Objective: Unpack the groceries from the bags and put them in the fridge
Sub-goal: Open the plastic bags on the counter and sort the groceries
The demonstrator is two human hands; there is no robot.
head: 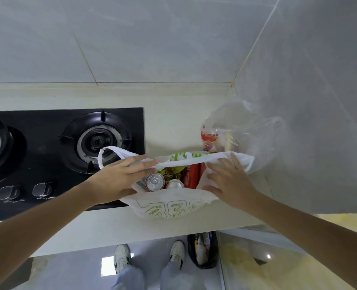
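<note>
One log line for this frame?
step: opening white bag | left hand, right hand: spreading rim | cans inside | nothing out

Arms: we see both forearms bare to the frame's edge, no sleeves, watch or bands showing.
Hands: left hand (119, 181) and right hand (229, 183) bare, no rings or gloves.
Trousers: light blue-grey denim legs (129, 277).
Shoes: white lace-up trainers with dark side stripes (122, 257).
</note>
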